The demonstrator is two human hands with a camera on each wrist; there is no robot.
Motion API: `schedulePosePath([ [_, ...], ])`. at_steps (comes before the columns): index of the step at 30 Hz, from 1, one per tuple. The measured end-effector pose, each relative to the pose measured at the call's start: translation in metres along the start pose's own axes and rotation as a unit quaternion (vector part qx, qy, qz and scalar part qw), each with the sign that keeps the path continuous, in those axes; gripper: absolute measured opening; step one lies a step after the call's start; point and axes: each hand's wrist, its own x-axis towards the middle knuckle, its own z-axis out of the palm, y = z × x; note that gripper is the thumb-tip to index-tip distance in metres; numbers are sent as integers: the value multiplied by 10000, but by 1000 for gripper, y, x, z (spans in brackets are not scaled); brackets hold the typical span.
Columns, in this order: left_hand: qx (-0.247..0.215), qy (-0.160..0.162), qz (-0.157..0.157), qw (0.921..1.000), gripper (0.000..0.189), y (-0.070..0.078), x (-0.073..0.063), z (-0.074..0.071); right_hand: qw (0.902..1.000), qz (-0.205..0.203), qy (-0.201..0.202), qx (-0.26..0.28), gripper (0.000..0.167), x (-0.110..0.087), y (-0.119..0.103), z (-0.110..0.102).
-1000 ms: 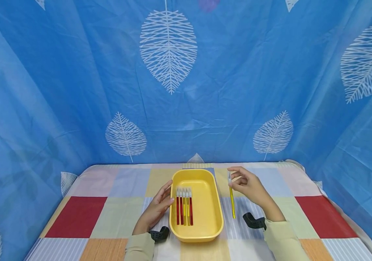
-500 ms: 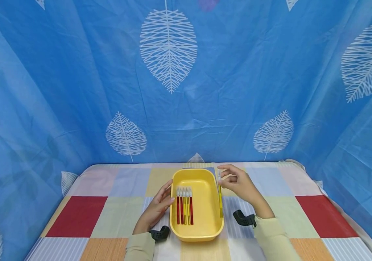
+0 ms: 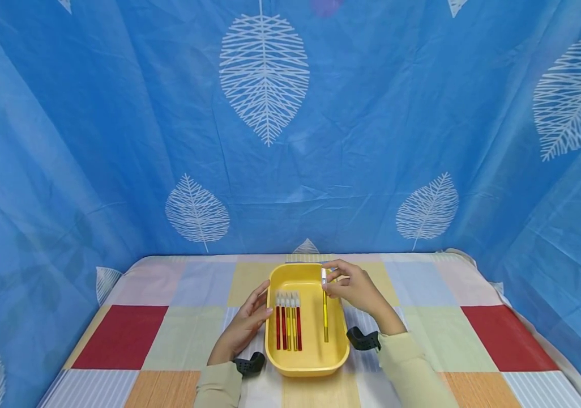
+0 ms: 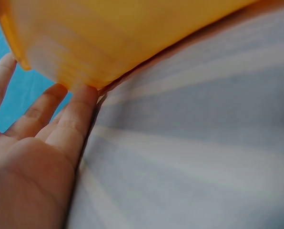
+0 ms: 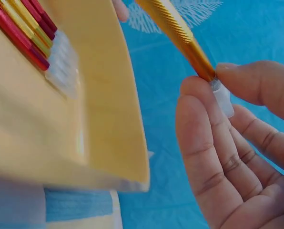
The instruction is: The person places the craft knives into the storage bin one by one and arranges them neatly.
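My right hand pinches a gold craft knife by its capped end, between thumb and fingertips. Its knurled handle points down toward me, over the right half of the yellow tray. In the right wrist view, a whitish translucent cap shows among the fingers. Several red and gold craft knives lie side by side in the tray's left half, caps to the far end. My left hand holds the tray's left side, thumb at the rim; in the left wrist view, fingertips touch the outer wall.
The tray stands on a table with a patchwork cloth of coloured squares. Blue curtains with white leaf prints hang behind and on both sides. Each wrist carries a black camera mount, such as the right one.
My right hand has moved left with the gold craft knife, from beside the tray to over its right half. My left hand and the row of knives have stayed put.
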Motion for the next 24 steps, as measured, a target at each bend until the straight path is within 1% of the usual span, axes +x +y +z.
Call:
schedulePosePath([
  [7, -33, -28, -7, 10000, 81, 1, -1, 0, 9997, 191, -90, 100, 50, 9, 0, 13],
  [15, -2, 80, -22, 10000, 81, 3, 0, 3, 9992, 373, -76, -88, 48, 19, 2, 23],
  [20, -11, 107, -21, 9999, 81, 3, 0, 3, 9983, 572, -31, -132, 47, 24, 1, 30],
  [24, -32, 130, -36, 9999, 81, 4, 0, 3, 9970, 727, 15, -275, 45, 27, 4, 34],
])
